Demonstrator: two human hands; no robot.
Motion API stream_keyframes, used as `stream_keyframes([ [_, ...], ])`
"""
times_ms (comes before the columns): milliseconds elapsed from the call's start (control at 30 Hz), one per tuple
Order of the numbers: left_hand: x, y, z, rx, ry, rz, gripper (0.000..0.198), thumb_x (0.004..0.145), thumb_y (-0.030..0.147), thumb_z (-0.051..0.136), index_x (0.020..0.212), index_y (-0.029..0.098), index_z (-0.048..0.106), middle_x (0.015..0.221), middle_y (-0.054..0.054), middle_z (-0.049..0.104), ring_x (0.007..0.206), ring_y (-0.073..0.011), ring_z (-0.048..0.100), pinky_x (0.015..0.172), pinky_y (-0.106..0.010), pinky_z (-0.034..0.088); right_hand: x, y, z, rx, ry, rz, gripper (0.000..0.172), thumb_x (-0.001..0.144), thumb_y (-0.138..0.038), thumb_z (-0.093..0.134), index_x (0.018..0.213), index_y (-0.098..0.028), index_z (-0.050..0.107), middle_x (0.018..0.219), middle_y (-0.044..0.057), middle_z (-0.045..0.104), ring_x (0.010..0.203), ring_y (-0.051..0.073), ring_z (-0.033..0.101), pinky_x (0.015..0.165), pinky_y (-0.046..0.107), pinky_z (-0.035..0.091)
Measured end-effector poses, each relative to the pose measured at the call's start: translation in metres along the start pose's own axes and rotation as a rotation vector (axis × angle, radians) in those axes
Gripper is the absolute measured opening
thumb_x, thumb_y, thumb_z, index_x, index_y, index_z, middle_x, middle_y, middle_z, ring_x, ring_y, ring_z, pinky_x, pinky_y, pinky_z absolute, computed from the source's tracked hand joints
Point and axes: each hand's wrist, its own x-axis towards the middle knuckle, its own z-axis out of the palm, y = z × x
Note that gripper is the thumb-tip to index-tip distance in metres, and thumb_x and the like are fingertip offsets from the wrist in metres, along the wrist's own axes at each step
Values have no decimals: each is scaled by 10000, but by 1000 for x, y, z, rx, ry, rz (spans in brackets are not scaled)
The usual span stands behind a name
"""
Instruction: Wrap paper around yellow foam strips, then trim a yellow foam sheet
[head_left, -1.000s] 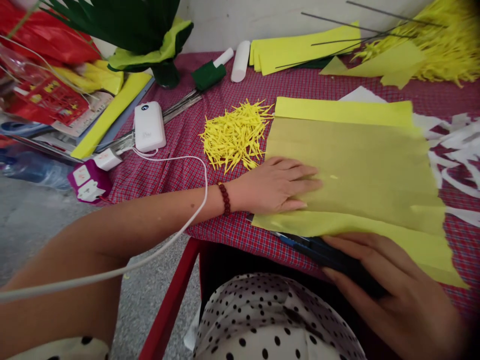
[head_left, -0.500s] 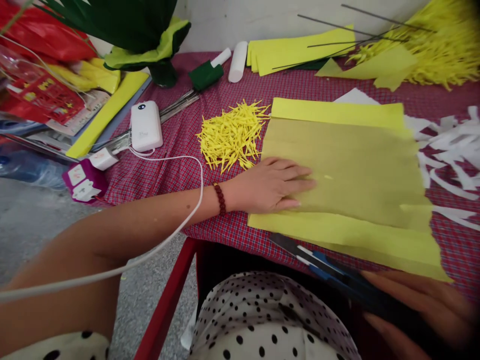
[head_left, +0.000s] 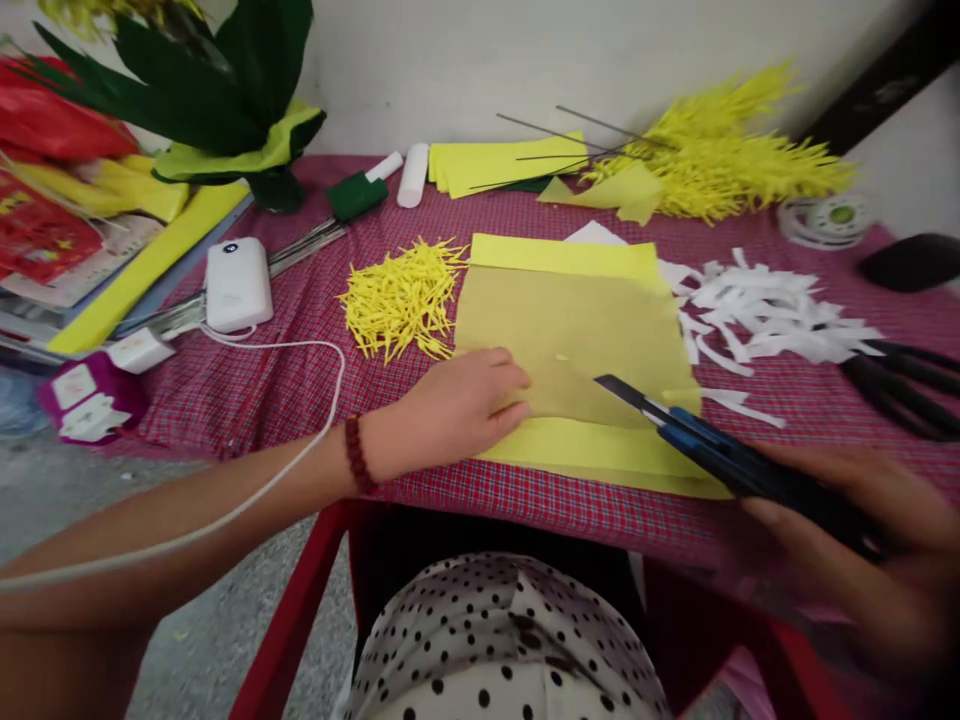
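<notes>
Yellow crepe paper [head_left: 577, 310] lies in layers on the checked cloth, with a duller sheet over brighter ones. My left hand [head_left: 469, 405] rests on its left part, fingertips slightly curled against the sheet and nothing visibly held. My right hand [head_left: 862, 530] is wrapped round a black and blue utility knife [head_left: 720, 455] at the right. The blade is out and points left, over the lower right part of the paper. Left of the paper sits a pile of thin twisted yellow strips [head_left: 405, 300].
White paper strips [head_left: 780, 310] and black scissors [head_left: 900, 385] lie at the right. A white power bank [head_left: 238, 285] with a cable crossing my left forearm is at the left. Yellow fringed stems [head_left: 712, 160] and rolled tubes stand near the wall.
The knife in my right hand has risen from below the table edge to over the paper. My left hand has slid toward the paper's lower left, its fingers more bent. The view has shifted right.
</notes>
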Motion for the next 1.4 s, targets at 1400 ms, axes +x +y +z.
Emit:
stream_keyframes([
  [1400,23,69,1,-342,-177,-48,146,834,262,546,716,178,527,651,25,551,553,-114,453,507,-262,247,56,47,-2,-99,64,31,310,846,-379,530,1093,-213,615,1049,116,624,1010,320,592,917,528,457],
])
